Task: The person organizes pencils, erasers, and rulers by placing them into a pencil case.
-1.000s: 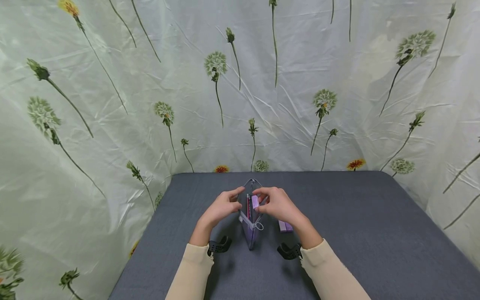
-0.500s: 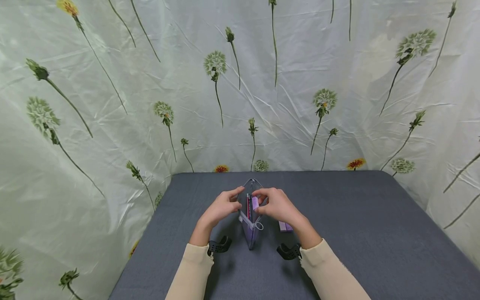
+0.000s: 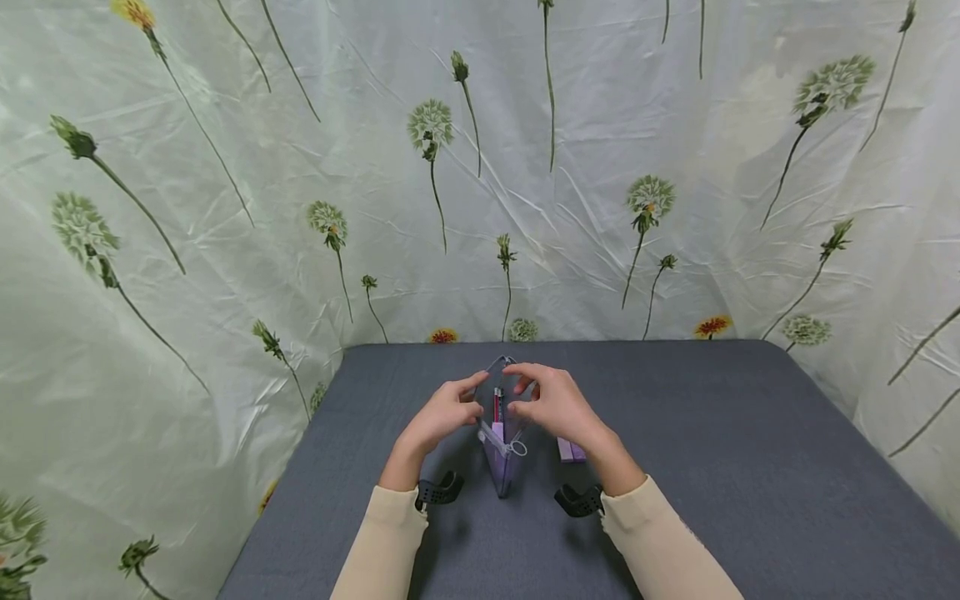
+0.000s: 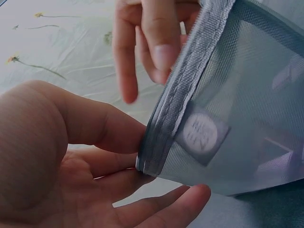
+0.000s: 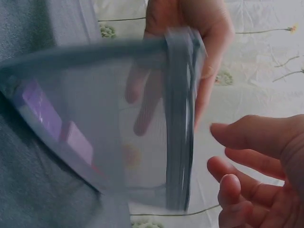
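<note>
A grey mesh zip pouch point(image 3: 497, 467) stands upright on the table, its mouth spread. My left hand point(image 3: 442, 410) pinches the pouch's zip edge between thumb and fingers, near a square label point(image 4: 202, 133) in the left wrist view. Over the opposite side of the mouth is my right hand point(image 3: 558, 404), fingers bent loosely and holding nothing; the right wrist view shows it apart from the zip edge. Inside lie a purple block point(image 5: 42, 109), a lighter purple block point(image 5: 78, 142) beside it, and slim red and dark pencil-like sticks point(image 3: 498, 406). Mesh blurs their details.
Small purple blocks point(image 3: 571, 451) lie on the dark grey table point(image 3: 712, 483), right of the pouch and partly near my right wrist. A ring pull point(image 3: 518, 448) hangs at the pouch's near end. Behind the table hangs a flower-patterned curtain point(image 3: 570, 208).
My right hand has let go of a light purple block, which now lies lower inside the pouch. Its fingers have spread and lifted slightly. The left hand keeps its hold.
</note>
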Demonstrator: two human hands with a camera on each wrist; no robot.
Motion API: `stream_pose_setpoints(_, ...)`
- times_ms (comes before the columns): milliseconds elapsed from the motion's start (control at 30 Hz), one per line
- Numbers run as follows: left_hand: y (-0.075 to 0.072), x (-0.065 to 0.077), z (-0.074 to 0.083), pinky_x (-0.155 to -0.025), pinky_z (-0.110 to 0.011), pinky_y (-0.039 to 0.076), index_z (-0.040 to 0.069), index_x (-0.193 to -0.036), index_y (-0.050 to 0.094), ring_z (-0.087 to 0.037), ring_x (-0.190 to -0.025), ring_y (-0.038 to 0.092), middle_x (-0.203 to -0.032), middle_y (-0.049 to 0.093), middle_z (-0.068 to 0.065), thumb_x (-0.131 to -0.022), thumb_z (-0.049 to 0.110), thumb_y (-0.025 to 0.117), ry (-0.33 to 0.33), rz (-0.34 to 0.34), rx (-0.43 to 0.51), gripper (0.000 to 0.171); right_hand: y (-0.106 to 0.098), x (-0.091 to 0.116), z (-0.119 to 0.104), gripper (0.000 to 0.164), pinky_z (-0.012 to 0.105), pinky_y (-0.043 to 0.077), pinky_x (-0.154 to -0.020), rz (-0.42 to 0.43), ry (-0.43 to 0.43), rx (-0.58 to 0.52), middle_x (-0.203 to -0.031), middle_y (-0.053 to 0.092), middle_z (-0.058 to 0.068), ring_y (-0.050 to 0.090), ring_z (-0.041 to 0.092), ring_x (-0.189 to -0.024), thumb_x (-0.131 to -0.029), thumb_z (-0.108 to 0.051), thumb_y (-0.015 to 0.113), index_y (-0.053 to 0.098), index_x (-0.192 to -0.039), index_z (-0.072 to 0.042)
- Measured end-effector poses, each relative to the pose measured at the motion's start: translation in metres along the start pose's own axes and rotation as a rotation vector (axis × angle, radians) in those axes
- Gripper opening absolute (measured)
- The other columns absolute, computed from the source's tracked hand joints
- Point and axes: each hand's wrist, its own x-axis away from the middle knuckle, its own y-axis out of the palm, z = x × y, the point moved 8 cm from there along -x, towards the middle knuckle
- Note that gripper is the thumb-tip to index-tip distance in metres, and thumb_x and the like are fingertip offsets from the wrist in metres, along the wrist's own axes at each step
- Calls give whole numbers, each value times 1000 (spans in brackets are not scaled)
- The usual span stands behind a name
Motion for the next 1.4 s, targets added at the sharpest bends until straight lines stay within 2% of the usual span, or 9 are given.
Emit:
stream_pose_setpoints(100,-1,1,-1,-87,-48,51,12,-156,39,-38,-107,60,-161,33,-11,-94,3,57,-9,-4,13,66,-8,1,-3,48,34,49,-56,48,-21,-20,-98,69,2,59,16,-68,-88,-14,79,66,-133,-21)
stream_pose_setpoints(233,-2,1,-3,-86,-50,49,12,-156,39,-30,-77,56,-161,33,-9,-94,4,57,-16,-6,14,65,-16,2,-4,43,35,50,-58,74,-32,-40,-97,68,-1,60,17,-69,-90,-14,76,67,-132,-19)
stream_pose_setpoints(433,-1,0,-1,-84,-41,52,12,-156,40,-22,-87,59,-161,33,-7,-94,5,58,-4,-11,7,65,-25,5,0,42,37,51,-60,62,-22,-39,-98,67,-2,61,19,-71,-90,-13,76,68,-130,-22)
stream_pose_setpoints(567,0,0,0,-86,-41,52,13,-157,39,-31,-108,60,-162,32,-6,-94,4,57,-9,-13,15,66,-32,8,4,42,38,51,-60,42,-18,-19,-100,68,1,61,20,-72,-90,-14,77,67,-130,-22)
stream_pose_setpoints(667,0,0,1,-88,-44,51,13,-157,38,-35,-113,57,-162,31,-6,-94,3,57,-12,-18,19,67,-39,10,9,42,37,51,-61,34,-13,10,-102,68,5,61,19,-73,-90,-14,76,67,-131,-21)
stream_pose_setpoints(767,0,1,1,-88,-47,49,15,-157,38,-30,-90,60,-162,30,-7,-93,2,56,-18,-18,20,68,-44,13,13,42,37,51,-63,29,-9,40,-104,69,7,62,20,-76,-90,-14,76,67,-130,-20)
stream_pose_setpoints(900,1,2,0,-87,-48,48,18,-157,39,-18,-63,50,-162,31,-8,-94,2,56,-24,-19,19,67,-48,19,19,42,37,50,-64,12,9,74,-104,69,7,61,21,-77,-90,-14,76,67,-130,-19)
stream_pose_setpoints(1267,1,2,0,-88,-49,48,20,-156,41,-16,-62,49,-162,32,-4,-95,3,56,-17,-12,18,65,-51,31,39,44,35,50,-64,-17,51,117,-101,67,0,60,18,-78,-88,-15,78,67,-130,-17)
stream_pose_setpoints(1400,1,2,1,-86,-43,50,19,-156,41,-17,-65,51,-162,32,-4,-95,3,56,-13,-15,9,65,-48,35,49,45,35,50,-65,-38,81,125,-102,67,1,61,19,-81,-88,-16,78,67,-131,-17)
